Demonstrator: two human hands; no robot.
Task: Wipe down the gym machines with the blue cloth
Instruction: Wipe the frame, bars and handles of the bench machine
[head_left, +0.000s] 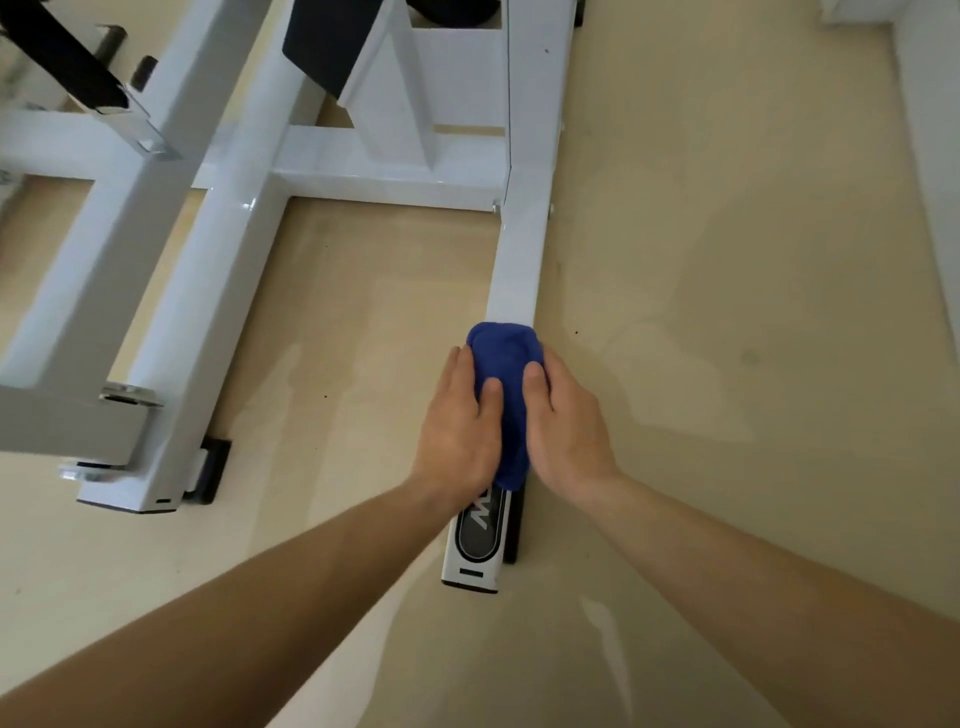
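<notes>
A blue cloth (503, 364) is draped over the right floor rail (519, 260) of a white gym machine. My left hand (460, 431) grips the cloth from the rail's left side, thumb on top. My right hand (563, 426) grips it from the right side, thumb also on top. Both sets of fingers curl down round the rail and are hidden. Just behind my hands, the rail's near end carries a black oval label (480, 530).
The machine's white frame (228, 249) spreads to the left and back, with a cross beam (384, 176), a black pad (332, 41) and chrome pins (130, 395). Beige floor (727, 312) lies to the right. A white wall base (930, 130) runs along the far right.
</notes>
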